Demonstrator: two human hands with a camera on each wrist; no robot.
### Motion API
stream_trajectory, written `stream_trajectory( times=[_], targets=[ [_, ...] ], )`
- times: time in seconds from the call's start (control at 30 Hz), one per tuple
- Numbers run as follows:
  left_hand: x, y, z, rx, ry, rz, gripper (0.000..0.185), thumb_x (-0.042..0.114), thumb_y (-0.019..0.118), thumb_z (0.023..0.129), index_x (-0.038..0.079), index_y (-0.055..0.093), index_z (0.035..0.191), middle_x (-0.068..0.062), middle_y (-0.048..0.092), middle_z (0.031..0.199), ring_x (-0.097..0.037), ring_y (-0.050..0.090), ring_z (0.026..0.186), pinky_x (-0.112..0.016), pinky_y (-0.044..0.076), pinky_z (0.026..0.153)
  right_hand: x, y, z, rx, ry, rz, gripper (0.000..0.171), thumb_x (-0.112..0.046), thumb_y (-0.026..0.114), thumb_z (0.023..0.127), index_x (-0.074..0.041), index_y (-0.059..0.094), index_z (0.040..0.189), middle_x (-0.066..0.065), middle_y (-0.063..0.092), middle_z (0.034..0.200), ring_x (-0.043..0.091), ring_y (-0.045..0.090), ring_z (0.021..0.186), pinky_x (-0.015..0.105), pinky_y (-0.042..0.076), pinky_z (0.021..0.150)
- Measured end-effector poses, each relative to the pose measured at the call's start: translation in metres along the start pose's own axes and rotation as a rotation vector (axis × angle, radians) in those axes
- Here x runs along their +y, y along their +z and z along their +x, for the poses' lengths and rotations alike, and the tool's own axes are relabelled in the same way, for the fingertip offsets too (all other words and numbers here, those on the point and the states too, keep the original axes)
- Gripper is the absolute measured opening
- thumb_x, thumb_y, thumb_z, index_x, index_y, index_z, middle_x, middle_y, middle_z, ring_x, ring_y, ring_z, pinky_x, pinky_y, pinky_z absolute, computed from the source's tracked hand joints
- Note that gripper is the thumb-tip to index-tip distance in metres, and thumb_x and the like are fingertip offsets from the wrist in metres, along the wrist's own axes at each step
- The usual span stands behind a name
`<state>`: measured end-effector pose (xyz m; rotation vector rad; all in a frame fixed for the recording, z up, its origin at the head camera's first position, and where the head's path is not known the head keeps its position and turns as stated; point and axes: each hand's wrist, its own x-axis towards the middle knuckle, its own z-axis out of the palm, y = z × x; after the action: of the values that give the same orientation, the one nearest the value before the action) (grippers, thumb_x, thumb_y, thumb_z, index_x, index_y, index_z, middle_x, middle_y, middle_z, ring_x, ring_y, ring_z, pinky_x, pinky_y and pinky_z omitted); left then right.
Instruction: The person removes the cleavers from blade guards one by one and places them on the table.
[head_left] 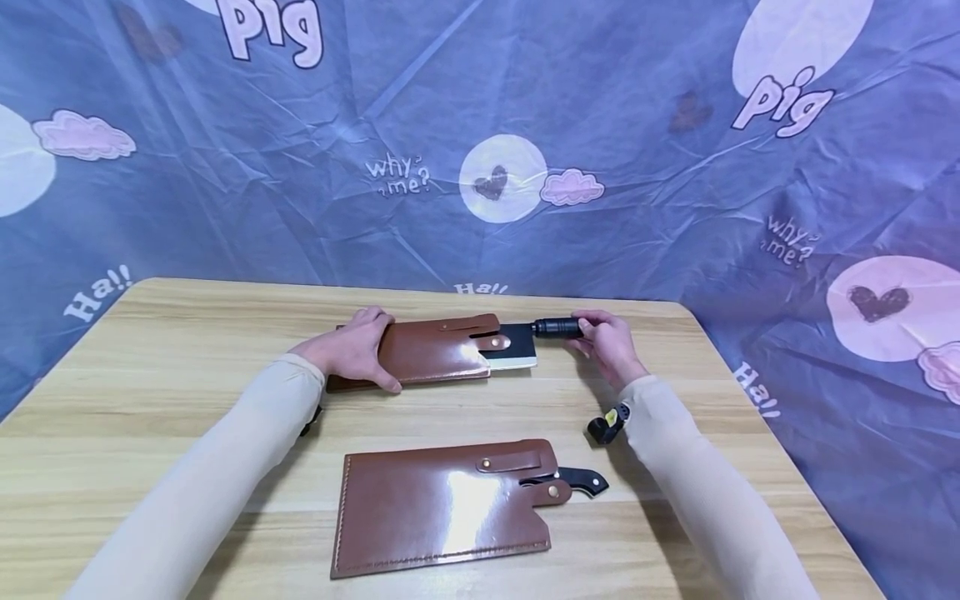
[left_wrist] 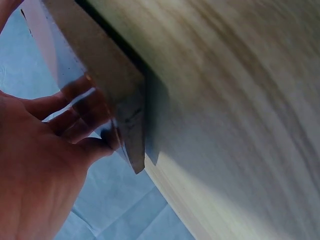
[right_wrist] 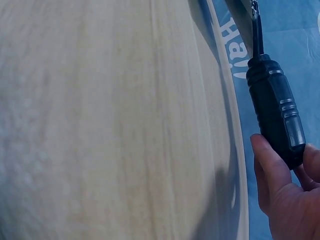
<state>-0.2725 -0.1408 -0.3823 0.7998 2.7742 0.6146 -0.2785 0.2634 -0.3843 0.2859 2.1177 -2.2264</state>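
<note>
Resting on the far sheath, the left hand lies with its fingers spread across the left end of the brown leather, thumb toward the near edge and fingertips at the far edge. The left wrist view shows this hand pressing the glossy sheath against the desk, fingers fairly straight rather than wrapped round it. The sheath lies flat, long side running left to right, toward the far edge of the desk.

Right of the sheath mouth, part of a cleaver blade shows, dark above and bright along its near edge; the rest sits inside the leather. A strap with a stud lies on the sheath, just left of the exposed blade.

Further right, a black ribbed handle extends from the blade. The right hand holds its outer end, fingers curled over it. The right wrist view confirms the grip: thumb and fingers of the hand close on the butt of the handle, which is above the desk edge.

Nearer the person lies a second, larger sheath, flat, well apart from both hands, with a black handle protruding at its right end. A blue printed cloth hangs behind the desk.
</note>
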Motion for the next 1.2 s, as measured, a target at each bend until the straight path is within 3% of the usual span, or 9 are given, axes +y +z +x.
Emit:
stream_trajectory(
  times=[0.3, 0.53, 1.2],
  targets=[
    [0.001, 0.0, 0.001, 0.003, 0.01, 0.01, 0.117, 0.046, 0.088, 0.06, -0.014, 0.032, 0.143, -0.025, 0.035, 0.14, -0.039, 0.03, 0.131, -0.052, 0.032, 0.107, -0.001, -0.004, 0.001, 0.007, 0.011, 0.006, 0.041, 0.003, 0.037, 0.103, 0.013, 0.038, 0.142, 0.027, 0.029, 0.145, 0.039, 0.043, 0.127, 0.028, 0.046, 0.095],
    [-0.002, 0.001, -0.001, 0.009, 0.018, 0.019, 0.116, 0.045, 0.088, 0.061, -0.015, 0.032, 0.142, -0.026, 0.034, 0.14, -0.039, 0.03, 0.131, -0.052, 0.032, 0.107, 0.001, -0.008, 0.002, -0.01, 0.011, 0.04, 0.042, 0.005, 0.034, 0.102, 0.013, 0.036, 0.144, 0.027, 0.024, 0.15, 0.041, 0.035, 0.134, 0.027, 0.046, 0.096],
    [-0.003, -0.002, 0.002, -0.01, 0.016, 0.033, 0.117, 0.048, 0.087, 0.062, -0.015, 0.032, 0.143, -0.027, 0.036, 0.141, -0.041, 0.029, 0.133, -0.053, 0.031, 0.108, 0.004, -0.01, 0.006, 0.0, -0.002, 0.034, 0.04, 0.004, 0.033, 0.103, 0.015, 0.038, 0.141, 0.025, 0.027, 0.146, 0.04, 0.039, 0.129, 0.027, 0.048, 0.093]
  ],
)
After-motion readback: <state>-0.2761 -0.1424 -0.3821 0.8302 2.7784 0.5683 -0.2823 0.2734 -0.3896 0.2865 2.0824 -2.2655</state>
